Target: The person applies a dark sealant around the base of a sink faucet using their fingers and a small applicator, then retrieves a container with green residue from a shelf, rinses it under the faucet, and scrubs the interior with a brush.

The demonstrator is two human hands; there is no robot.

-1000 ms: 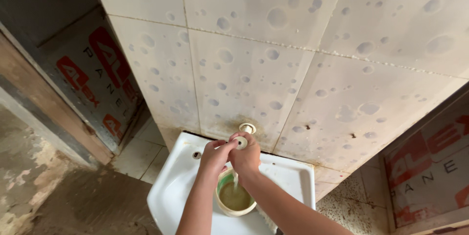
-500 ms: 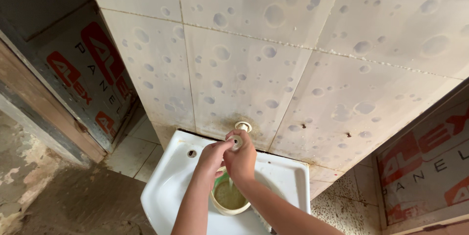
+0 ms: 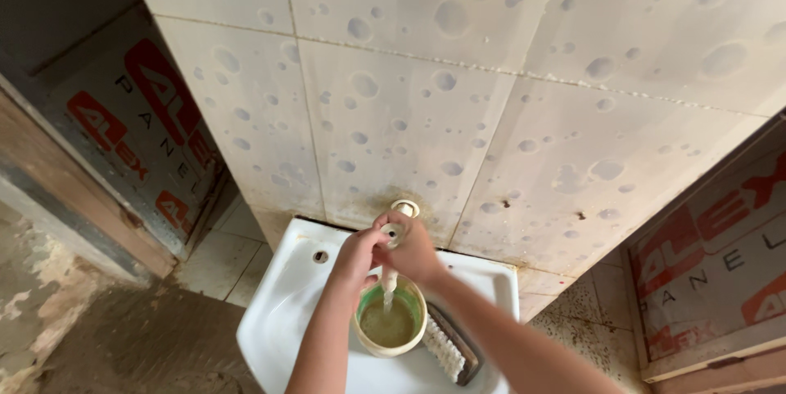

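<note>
White wall-mounted sink (image 3: 286, 296), lower centre of frame. In basin: round cream bowl (image 3: 390, 324) holding murky liquid; scrub brush (image 3: 449, 345) just right, touching it.

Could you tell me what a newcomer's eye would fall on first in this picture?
Most striking are the two hands, left hand and right hand, meeting at the white tap on the spotted tiled wall. Below them, water runs into a green-rimmed bowl in the white basin, with a scrubbing brush beside the bowl.
</note>
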